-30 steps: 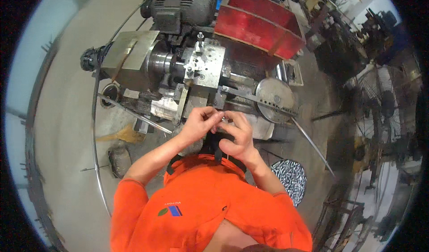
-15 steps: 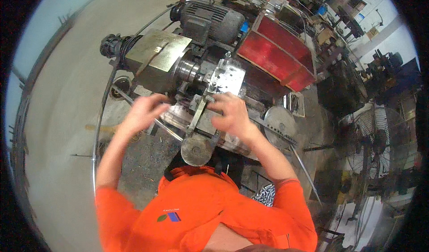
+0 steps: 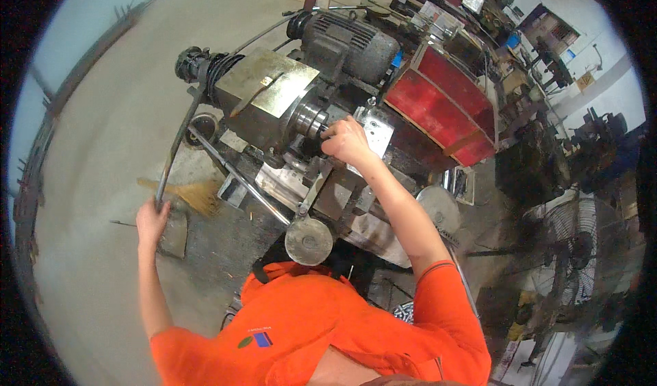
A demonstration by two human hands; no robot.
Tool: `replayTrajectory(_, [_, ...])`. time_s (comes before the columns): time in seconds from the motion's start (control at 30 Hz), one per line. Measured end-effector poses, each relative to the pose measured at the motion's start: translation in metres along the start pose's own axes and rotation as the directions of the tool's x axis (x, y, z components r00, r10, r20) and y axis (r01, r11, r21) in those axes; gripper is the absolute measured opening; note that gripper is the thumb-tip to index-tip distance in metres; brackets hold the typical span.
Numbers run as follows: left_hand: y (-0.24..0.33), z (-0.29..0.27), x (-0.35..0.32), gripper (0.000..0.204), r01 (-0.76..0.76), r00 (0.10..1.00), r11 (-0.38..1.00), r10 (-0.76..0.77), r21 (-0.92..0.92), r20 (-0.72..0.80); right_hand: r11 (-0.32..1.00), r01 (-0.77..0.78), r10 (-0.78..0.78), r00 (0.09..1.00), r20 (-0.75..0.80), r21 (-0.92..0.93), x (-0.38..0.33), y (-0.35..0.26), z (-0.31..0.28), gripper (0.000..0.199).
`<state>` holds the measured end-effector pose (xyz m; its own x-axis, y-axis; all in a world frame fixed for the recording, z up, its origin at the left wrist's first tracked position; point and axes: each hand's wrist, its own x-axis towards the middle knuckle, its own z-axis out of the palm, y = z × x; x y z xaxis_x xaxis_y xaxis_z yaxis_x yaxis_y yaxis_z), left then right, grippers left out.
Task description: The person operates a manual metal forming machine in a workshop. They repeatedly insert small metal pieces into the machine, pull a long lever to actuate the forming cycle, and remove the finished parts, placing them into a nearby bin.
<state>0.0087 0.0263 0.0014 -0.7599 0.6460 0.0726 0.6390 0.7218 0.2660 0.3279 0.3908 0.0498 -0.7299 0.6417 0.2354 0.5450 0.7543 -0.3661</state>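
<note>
A long metal lever [image 3: 179, 139] slants down on the left side of a small lathe-like machine, and my left hand [image 3: 151, 223] is wrapped around its lower part. My right hand [image 3: 346, 142] reaches in front of the round steel chuck [image 3: 309, 120], fingers drawn together near its opening. Whatever those fingers pinch is hidden or too small to name. Just right of that hand lies a bright metal tool block [image 3: 378, 130]. Nearer to me are a flat bar handle [image 3: 314, 191] and a round metal disc [image 3: 308, 241].
Behind the chuck are a metal-covered housing [image 3: 263, 88] and a dark finned motor [image 3: 350, 47]. A red box [image 3: 446, 102] stands at the back right. A straw broom [image 3: 195, 196] lies on the floor at left; a fan [image 3: 571, 246] stands at far right.
My left hand has moved left and down from beside the machine and closed around the lever. My right hand has shifted up from the bar handle to the chuck's front.
</note>
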Motion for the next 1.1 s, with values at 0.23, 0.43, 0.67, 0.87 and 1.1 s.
replayTrajectory(0.23, [-0.007,0.004,0.011,0.035,-0.005,1.000,1.000,0.006,-0.017,0.023,0.986,0.053,-0.046,0.998,0.045,-0.160,0.008,-0.015,-0.001,0.022])
replayTrajectory(0.43, [-0.019,0.004,0.025,0.022,0.016,0.999,0.989,-0.023,0.149,0.047,0.986,0.051,-0.035,0.994,0.104,-0.157,0.007,-0.014,-0.003,0.025])
replayTrajectory(0.67, [-0.153,0.002,0.159,0.013,-0.115,0.981,0.846,0.179,0.520,-0.075,0.996,0.052,-0.052,0.999,0.002,-0.078,0.008,-0.014,0.001,0.020])
replayTrajectory(0.87, [-0.115,-0.005,0.152,0.027,0.083,0.996,0.916,-0.082,0.392,-0.021,0.990,0.042,-0.032,0.997,0.073,-0.138,-0.007,-0.020,-0.013,0.033])
replayTrajectory(1.1, [-0.007,0.102,0.113,0.030,-0.262,0.850,0.796,-0.077,-0.546,-0.521,0.987,0.154,-0.159,0.949,-0.272,-0.040,-0.087,-0.002,-0.070,0.037])
